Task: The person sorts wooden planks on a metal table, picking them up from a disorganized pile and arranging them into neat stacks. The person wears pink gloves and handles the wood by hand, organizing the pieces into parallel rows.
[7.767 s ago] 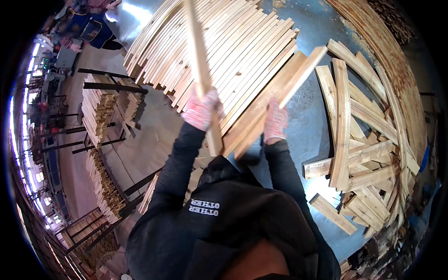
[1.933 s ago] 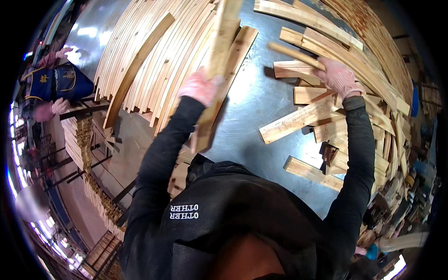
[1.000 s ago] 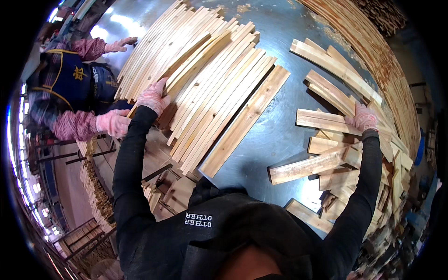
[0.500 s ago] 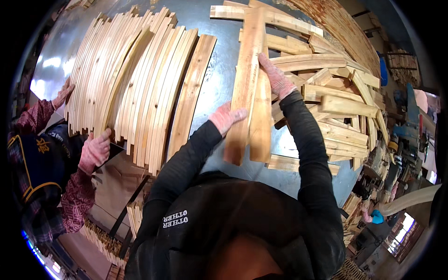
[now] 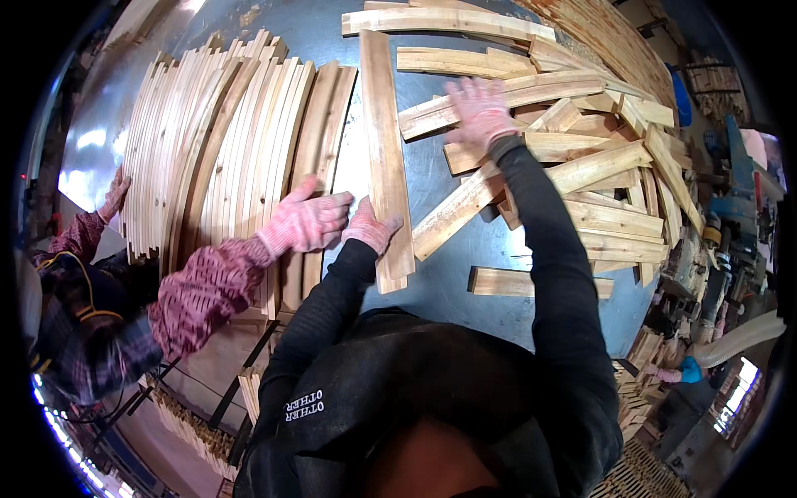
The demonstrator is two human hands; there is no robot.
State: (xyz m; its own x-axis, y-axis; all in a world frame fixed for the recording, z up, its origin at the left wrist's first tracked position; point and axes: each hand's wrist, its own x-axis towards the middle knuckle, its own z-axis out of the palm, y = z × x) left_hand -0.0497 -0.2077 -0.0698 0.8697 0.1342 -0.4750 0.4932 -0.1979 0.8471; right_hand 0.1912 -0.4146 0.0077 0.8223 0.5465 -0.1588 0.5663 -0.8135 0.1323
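Observation:
My left hand (image 5: 372, 228), in a pink-and-white glove, grips the near end of a long wooden board (image 5: 386, 149) standing out upright in the picture. A second board's end peeks from beneath it, so they seem to lie one on the other. My right hand (image 5: 481, 112), gloved alike, is over the loose pile with fingers spread, holding nothing. Below it lies a curved board (image 5: 552, 88); whether the palm touches it I cannot tell. Close by my left hand, a co-worker's gloved hand (image 5: 307, 217) reaches across the row of boards (image 5: 241, 141).
A jumbled pile of boards (image 5: 614, 217) covers the right of the metal table (image 5: 448, 286). One short board (image 5: 502, 281) lies near its front edge. The co-worker's other hand (image 5: 116, 192) rests at the row's left end. Finished-looking stacks stand below the table.
My left hand has moved left with the boards. My right hand has let go of them and reached up over the pile. The co-worker's nearer hand has come right, toward my left hand.

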